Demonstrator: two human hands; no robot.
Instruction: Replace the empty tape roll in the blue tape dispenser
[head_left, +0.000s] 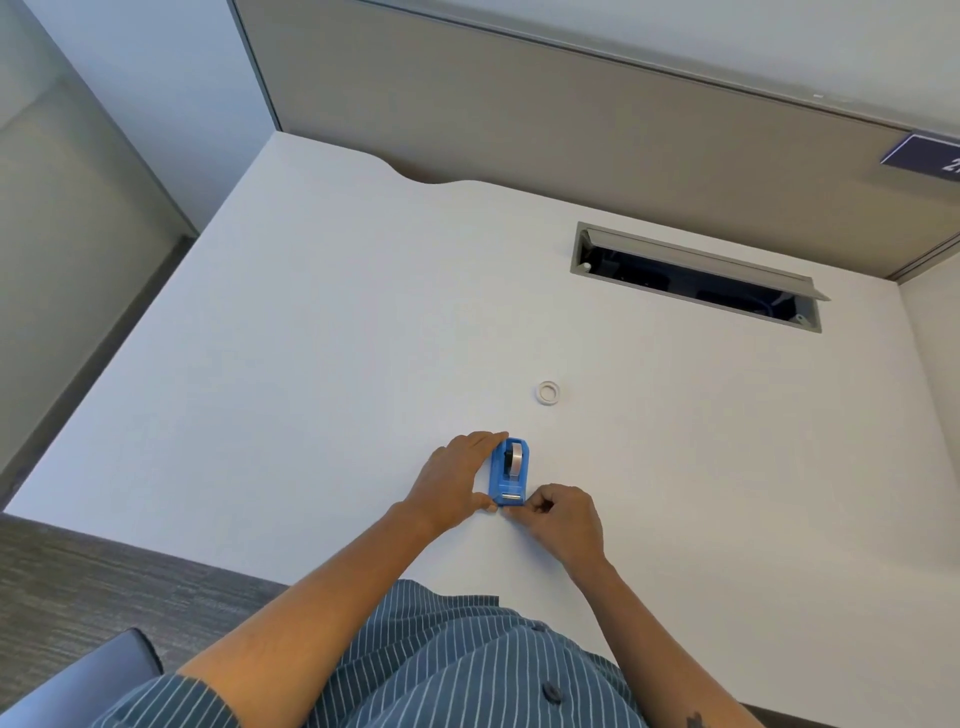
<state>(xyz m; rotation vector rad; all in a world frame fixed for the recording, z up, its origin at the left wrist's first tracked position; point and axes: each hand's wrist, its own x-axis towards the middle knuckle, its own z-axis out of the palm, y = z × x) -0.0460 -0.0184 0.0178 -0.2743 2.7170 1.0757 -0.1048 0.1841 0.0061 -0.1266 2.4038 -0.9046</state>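
The blue tape dispenser (503, 475) stands on the white desk (311, 364) with a tape roll (515, 456) seated in it, cutter end toward me. My left hand (457, 478) cups the dispenser's left side, fingers along its far end and thumb at the near corner. My right hand (558, 517) is at the cutter end with thumb and forefinger pinched together; the tape end between them is too small to make out. A bare white tape core (548, 391) lies flat on the desk beyond the dispenser, apart from both hands.
An open cable hatch (696, 275) is cut into the desk at the back right. A grey partition (571, 119) borders the far edge. The desk's left edge drops to carpet (78, 587), with a chair corner (104, 670) near me.
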